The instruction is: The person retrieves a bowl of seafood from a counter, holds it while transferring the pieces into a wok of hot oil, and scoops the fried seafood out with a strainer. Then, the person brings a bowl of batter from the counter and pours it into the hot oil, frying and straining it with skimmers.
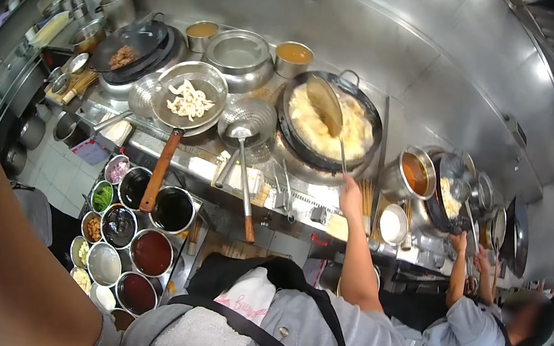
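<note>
My right hand (349, 195) is closed around the handle of a large, round-headed wok ladle (325, 103). The ladle's head is tilted over a black wok (281, 133) on the stove. Pale yellow, bubbling food (359, 124) fills much of that wok, and the ladle hides part of it. My left arm rises along the left edge of the view, and the hand lies outside it. To the left of the wok are a perforated skimmer (249, 113) with another ladle (246, 186) on it. A wooden-handled strainer (165, 163) holds pale strips of food (189, 100).
Several sauce and ingredient pots (152, 252) stand at the lower left. A covered pot (240, 51) and two orange-liquid containers (295, 54) line the back. At right, a co-worker (468, 330) works at another wok (439, 197), beyond a pot of red-orange liquid (418, 174).
</note>
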The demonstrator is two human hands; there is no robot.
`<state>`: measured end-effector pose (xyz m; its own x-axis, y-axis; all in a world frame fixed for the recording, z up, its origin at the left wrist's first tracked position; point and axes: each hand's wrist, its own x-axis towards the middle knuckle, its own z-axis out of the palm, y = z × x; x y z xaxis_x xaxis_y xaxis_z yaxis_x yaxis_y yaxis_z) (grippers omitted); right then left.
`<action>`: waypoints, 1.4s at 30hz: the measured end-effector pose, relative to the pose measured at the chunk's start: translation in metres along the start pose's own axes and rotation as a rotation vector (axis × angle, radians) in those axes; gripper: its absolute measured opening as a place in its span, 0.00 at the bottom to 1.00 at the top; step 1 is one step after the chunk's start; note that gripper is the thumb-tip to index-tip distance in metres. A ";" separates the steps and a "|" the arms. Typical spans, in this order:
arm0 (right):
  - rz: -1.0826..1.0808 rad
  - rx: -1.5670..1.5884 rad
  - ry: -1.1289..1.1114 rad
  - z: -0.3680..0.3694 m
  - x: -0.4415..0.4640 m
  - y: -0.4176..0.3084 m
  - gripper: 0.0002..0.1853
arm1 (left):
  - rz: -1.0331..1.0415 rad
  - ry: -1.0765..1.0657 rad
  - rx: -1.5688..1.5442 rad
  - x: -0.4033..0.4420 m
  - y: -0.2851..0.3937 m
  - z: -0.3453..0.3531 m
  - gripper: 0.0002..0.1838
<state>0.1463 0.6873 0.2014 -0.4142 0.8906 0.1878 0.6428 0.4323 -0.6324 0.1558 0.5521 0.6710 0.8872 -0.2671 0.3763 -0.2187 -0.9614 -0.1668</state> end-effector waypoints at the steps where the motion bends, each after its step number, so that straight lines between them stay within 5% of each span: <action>1: -0.047 0.022 0.004 0.004 0.016 0.009 0.22 | 0.018 0.011 -0.027 0.004 0.001 0.004 0.18; 6: 0.065 0.007 0.091 -0.062 -0.013 -0.048 0.21 | 0.061 -0.016 -0.099 0.008 -0.003 0.013 0.18; 12: 0.071 -0.116 0.072 -0.039 -0.040 0.028 0.20 | 0.069 -0.033 -0.151 0.007 -0.013 0.021 0.17; 14: 0.127 0.088 0.007 -0.033 -0.007 0.032 0.20 | 0.077 -0.032 -0.175 0.011 -0.014 0.026 0.17; 19: 0.162 0.070 0.082 -0.047 0.008 -0.050 0.20 | 0.005 -0.059 -0.210 -0.014 -0.019 0.027 0.17; 22: 0.139 0.050 -0.012 -0.021 0.029 -0.017 0.22 | -0.282 -0.032 -0.180 -0.091 -0.013 0.012 0.16; 23: -0.120 0.013 0.014 -0.003 0.044 0.026 0.24 | -0.412 -0.017 -0.162 -0.126 -0.003 0.006 0.16; 24: 0.050 0.060 -0.155 -0.003 0.052 0.032 0.23 | -0.543 -0.002 -0.137 -0.161 0.013 -0.003 0.16; 27: -0.028 0.128 -0.175 -0.005 0.060 0.066 0.25 | -0.901 0.042 -0.066 -0.238 0.080 -0.022 0.16; 28: 0.157 0.472 -0.290 -0.015 0.050 0.058 0.27 | -1.000 0.059 -0.051 -0.255 0.102 -0.025 0.16; 29: 0.057 0.468 -0.228 -0.004 0.063 0.090 0.28 | -1.087 0.072 -0.039 -0.266 0.123 -0.026 0.16; 30: 0.204 0.554 -0.331 -0.024 0.043 0.049 0.28 | -1.161 0.084 -0.022 -0.274 0.149 -0.030 0.16; 31: 0.239 0.546 -0.360 -0.014 0.067 0.096 0.25 | -1.234 0.097 -0.005 -0.277 0.174 -0.033 0.16; 34: -0.041 0.348 -0.489 0.044 0.111 0.090 0.23 | -1.433 0.156 0.037 -0.288 0.238 -0.025 0.16; 35: -0.159 0.255 -0.500 0.061 0.123 0.088 0.22 | -1.458 0.044 0.182 -0.306 0.253 0.035 0.15; 36: -0.278 0.167 -0.499 0.074 0.133 0.084 0.21 | -1.340 0.086 -0.136 -0.320 0.270 0.085 0.14; 38: -0.512 -0.006 -0.473 0.094 0.150 0.082 0.20 | -1.560 0.180 -0.513 -0.298 0.320 0.159 0.14; 39: -0.627 -0.088 -0.447 0.101 0.157 0.080 0.19 | -1.663 0.398 -0.768 -0.290 0.336 0.192 0.11; 42: -0.959 -0.319 -0.324 0.116 0.165 0.083 0.17 | -1.517 0.949 -0.806 -0.258 0.364 0.258 0.09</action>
<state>0.0568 0.8535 0.0921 -0.9595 0.0970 0.2645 0.0754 0.9930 -0.0909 -0.0475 0.2876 0.2779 0.0806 0.9899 0.1168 0.0391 -0.1202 0.9920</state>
